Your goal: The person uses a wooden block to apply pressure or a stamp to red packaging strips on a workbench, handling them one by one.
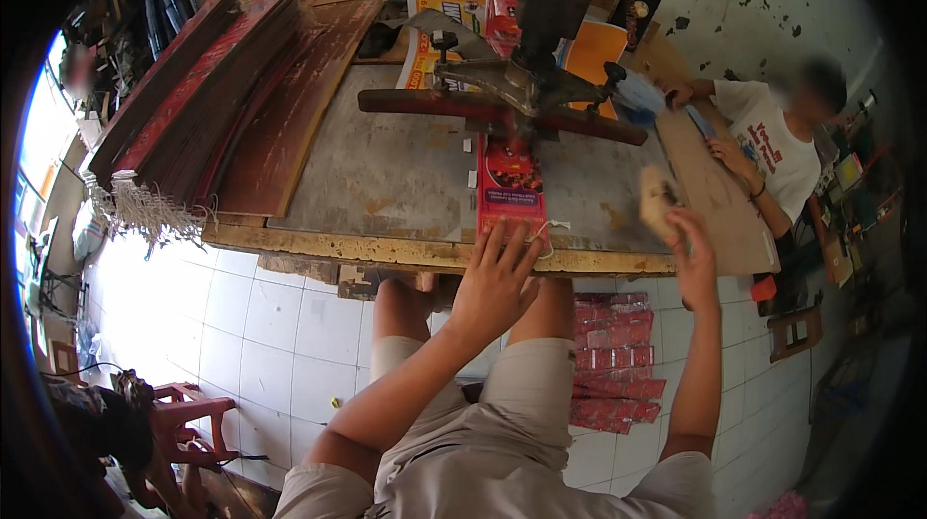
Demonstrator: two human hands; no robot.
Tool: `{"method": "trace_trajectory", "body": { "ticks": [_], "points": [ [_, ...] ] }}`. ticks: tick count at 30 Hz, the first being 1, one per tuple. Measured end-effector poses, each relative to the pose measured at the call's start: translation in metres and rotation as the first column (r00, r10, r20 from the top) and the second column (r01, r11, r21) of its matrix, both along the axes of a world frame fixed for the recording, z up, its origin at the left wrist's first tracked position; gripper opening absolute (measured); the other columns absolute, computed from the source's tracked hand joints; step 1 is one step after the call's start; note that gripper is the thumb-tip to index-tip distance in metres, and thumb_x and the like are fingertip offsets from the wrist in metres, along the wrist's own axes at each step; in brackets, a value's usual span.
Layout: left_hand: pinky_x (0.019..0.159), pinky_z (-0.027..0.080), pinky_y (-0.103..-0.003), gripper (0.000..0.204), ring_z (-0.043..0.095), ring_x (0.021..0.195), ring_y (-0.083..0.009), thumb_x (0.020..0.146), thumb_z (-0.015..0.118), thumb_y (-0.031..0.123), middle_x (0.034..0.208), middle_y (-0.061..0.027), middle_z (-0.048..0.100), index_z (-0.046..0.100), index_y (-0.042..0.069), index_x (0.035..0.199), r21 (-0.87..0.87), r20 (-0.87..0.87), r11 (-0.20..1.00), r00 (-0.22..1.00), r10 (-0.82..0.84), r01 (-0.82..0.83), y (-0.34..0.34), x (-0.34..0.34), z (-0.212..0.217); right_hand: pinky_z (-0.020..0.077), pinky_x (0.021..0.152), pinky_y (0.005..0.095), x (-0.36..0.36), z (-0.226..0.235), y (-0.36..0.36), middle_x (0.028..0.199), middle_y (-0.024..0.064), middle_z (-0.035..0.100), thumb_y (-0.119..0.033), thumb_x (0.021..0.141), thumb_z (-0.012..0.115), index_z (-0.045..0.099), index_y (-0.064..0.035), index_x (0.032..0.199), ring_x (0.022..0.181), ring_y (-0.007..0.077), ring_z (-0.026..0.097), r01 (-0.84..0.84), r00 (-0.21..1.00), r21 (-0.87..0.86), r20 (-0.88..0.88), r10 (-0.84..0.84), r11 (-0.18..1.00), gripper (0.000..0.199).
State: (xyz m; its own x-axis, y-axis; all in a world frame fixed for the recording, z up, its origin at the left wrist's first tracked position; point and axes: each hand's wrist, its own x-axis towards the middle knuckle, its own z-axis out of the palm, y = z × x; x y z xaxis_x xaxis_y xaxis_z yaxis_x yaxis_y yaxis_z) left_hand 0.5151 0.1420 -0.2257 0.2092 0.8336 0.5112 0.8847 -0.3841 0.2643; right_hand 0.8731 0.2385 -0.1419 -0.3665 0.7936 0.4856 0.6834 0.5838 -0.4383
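Here, two hands point(497, 287) point(695, 258), one strip point(512, 176), one block point(656, 202).

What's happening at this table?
A person has their left hand on the near end of a red printed strip with white string beside it. Their right hand holds a tan block, which is blurred. The strip lies on the table, its far end under a big machine. A big red stack lies to the left. Another person is on the right.
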Motion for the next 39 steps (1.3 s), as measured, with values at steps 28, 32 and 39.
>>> {"method": "trace_trajectory", "body": {
  "ticks": [28, 32, 39],
  "points": [
    [0.129, 0.034, -0.063, 0.064, 0.041, 0.156, -0.0476, 0.099, 0.073, 0.033, 0.165, -0.0201, 0.05, 0.058, 0.009, 0.156, -0.021, 0.057, 0.999, 0.998, -0.034, 0.035, 0.001, -0.001, 0.007, 0.0545, 0.108, 0.0474, -0.219, -0.022, 0.051, 0.141, 0.0124, 0.063, -0.003, 0.097, 0.077, 0.072, -0.0075, 0.132, 0.132, 0.0385, 0.063, -0.351, 0.936, 0.083, 0.007, 0.351, 0.933, 0.035],
    [0.128, 0.033, -0.063, 0.062, 0.041, 0.157, -0.0479, 0.101, 0.072, 0.034, 0.165, -0.0205, 0.05, 0.058, 0.01, 0.156, -0.035, 0.051, 0.999, 0.998, -0.03, 0.032, -0.002, -0.001, 0.008, 0.0548, 0.106, 0.0492, -0.216, -0.02, 0.05, 0.134, 0.0119, 0.064, -0.008, 0.094, 0.082, 0.073, -0.0072, 0.128, 0.126, 0.0389, 0.064, -0.289, 0.957, 0.181, 0.039, 0.286, 0.94, 0.035],
    [0.128, 0.034, -0.063, 0.062, 0.041, 0.157, -0.0471, 0.101, 0.072, 0.035, 0.165, -0.0207, 0.05, 0.057, 0.01, 0.157, -0.027, 0.042, 0.999, 0.999, -0.029, 0.03, -0.002, -0.002, 0.007, 0.0549, 0.105, 0.0496, -0.216, -0.024, 0.046, 0.134, 0.0114, 0.066, -0.013, 0.093, 0.084, 0.072, -0.0055, 0.125, 0.125, 0.0397, 0.065, -0.215, 0.976, 0.163, -0.009, 0.219, 0.963, 0.035]
  ]
}}
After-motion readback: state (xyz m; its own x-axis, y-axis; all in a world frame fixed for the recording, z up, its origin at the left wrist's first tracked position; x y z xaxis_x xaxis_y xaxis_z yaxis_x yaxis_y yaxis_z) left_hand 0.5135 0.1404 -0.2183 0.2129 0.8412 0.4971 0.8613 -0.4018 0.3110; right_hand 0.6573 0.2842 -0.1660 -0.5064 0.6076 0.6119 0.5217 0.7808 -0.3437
